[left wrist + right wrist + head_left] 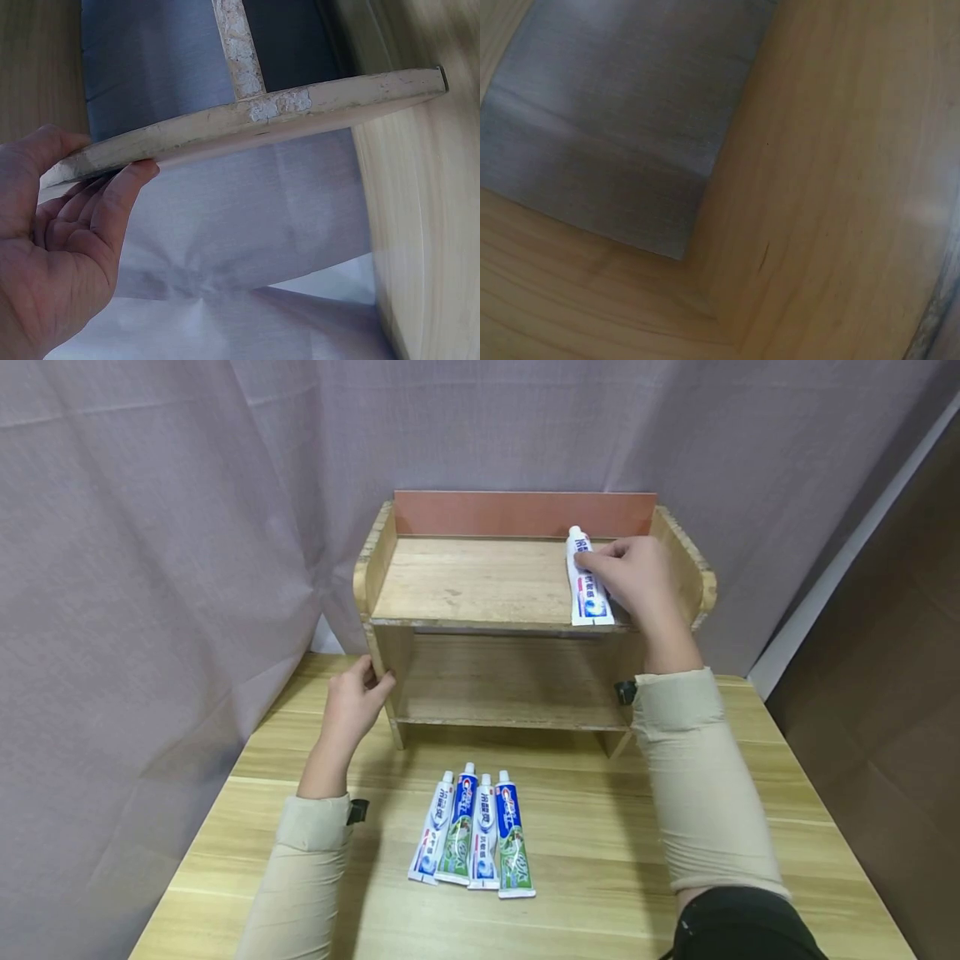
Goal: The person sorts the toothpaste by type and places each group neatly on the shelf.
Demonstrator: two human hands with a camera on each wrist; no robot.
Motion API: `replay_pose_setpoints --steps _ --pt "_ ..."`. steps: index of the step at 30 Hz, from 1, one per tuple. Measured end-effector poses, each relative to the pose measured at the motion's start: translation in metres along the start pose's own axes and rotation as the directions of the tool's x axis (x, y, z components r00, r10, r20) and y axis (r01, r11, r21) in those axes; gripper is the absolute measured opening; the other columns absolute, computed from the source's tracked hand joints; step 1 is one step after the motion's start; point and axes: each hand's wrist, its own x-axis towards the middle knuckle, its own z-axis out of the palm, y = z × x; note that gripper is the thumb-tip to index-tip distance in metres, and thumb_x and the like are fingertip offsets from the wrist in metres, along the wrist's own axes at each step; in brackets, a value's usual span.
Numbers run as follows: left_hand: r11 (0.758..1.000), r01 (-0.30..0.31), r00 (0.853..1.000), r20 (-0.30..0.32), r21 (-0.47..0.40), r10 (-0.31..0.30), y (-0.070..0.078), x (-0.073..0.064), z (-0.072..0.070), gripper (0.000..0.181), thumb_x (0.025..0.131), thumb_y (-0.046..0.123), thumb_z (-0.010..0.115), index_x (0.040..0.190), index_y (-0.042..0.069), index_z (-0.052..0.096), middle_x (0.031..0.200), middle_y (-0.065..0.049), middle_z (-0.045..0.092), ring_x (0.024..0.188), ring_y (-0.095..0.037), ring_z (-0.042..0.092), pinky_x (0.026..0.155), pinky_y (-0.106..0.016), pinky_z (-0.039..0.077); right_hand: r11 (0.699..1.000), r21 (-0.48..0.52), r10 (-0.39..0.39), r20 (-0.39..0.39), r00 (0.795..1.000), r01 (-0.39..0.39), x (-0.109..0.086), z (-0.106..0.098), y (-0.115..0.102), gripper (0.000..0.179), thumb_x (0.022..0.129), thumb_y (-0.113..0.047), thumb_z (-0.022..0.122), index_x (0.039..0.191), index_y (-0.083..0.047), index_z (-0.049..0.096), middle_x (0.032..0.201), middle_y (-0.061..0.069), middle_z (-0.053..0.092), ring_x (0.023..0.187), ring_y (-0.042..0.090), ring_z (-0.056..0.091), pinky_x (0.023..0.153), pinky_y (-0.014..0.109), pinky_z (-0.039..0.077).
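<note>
A small wooden shelf rack (480, 577) stands on the table. My right hand (639, 577) pinches a white toothpaste tube (592, 603) over the right part of the upper board, its cap toward the back panel and its flat end near the front edge. At the rack's other end, my left hand (351, 703) grips the left side panel (202, 129) by its front edge. In the left wrist view the left hand's thumb (64, 142) and fingers lie on opposite faces of that panel. The right wrist view has wood and grey cloth, with the right hand out of sight.
Several toothpaste tubes lie side by side on the table (585, 893) in front of the rack, white ones (485, 835) alternating with blue-and-green ones (513, 839). A lower board (510, 681) spans the rack. Grey cloth (187, 568) hangs behind and to the left.
</note>
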Motion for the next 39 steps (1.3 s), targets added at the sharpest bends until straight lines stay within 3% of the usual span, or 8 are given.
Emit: replay_pose_setpoints --steps 13,20,39 --pt "1.0 0.011 1.0 0.0 -0.026 -0.011 -0.0018 -0.002 -0.0056 0.03 0.096 0.023 0.064 0.116 0.001 0.067 0.114 -0.023 0.07 0.105 -0.036 0.07 0.086 -0.044 0.06 0.993 0.112 0.029 0.003 1.0 -0.029 0.0007 0.0038 -0.0006 0.058 0.084 -0.054 0.073 0.117 -0.006 0.074 0.106 0.003 0.067 0.088 0.012 0.055 0.071 0.023 0.046" --pt "0.999 0.016 1.0 -0.001 -0.032 -0.016 -0.0021 -0.0041 -0.0079 0.031 0.096 0.023 0.064 0.118 0.001 0.067 0.114 -0.023 0.07 0.105 -0.035 0.07 0.087 -0.043 0.06 0.98 0.188 0.058 0.024 0.998 -0.062 0.0011 0.0052 -0.0024 0.055 0.085 -0.048 0.075 0.118 -0.004 0.073 0.097 -0.003 0.065 0.081 0.009 0.057 0.065 0.021 0.049" --pt "1.0 0.012 1.0 0.004 -0.015 -0.012 0.0004 -0.0018 -0.0055 0.03 0.096 0.023 0.064 0.117 0.002 0.067 0.113 -0.023 0.071 0.104 -0.035 0.071 0.087 -0.043 0.06 0.978 0.189 0.083 0.018 0.996 -0.084 -0.0011 0.0023 -0.0014 0.055 0.084 -0.05 0.075 0.115 -0.005 0.073 0.093 -0.006 0.064 0.083 0.009 0.055 0.068 0.023 0.047"
